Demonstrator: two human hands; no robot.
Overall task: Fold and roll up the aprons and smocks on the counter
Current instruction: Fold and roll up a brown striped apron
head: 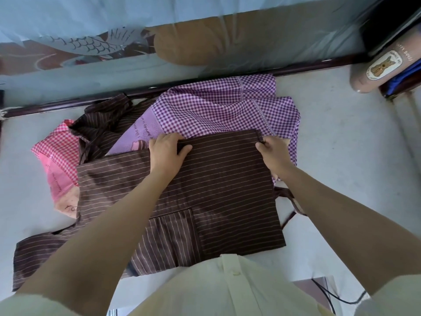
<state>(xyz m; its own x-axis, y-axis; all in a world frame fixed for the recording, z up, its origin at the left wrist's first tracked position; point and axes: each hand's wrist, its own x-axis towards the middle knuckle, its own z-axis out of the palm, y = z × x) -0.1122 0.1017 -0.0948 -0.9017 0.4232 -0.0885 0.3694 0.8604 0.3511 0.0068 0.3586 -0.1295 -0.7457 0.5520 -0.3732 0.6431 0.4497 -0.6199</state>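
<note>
Left hand [167, 149], right hand [271, 151]: fingers curled, gripping far edge of brown striped apron [205, 190]; first fold apparently underway. Purple smock [216, 106], pink smock [59, 144] heaped behind, unfolded.

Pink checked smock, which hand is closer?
Left. The left hand grips the far edge of the brown striped apron, nearer the pink checked smock; the right hand pinches that edge farther right.

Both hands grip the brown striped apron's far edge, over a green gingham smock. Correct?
No: the head view shows a purple gingham smock, not green. The left hand and right hand grip the far edge of the brown striped apron.
</note>
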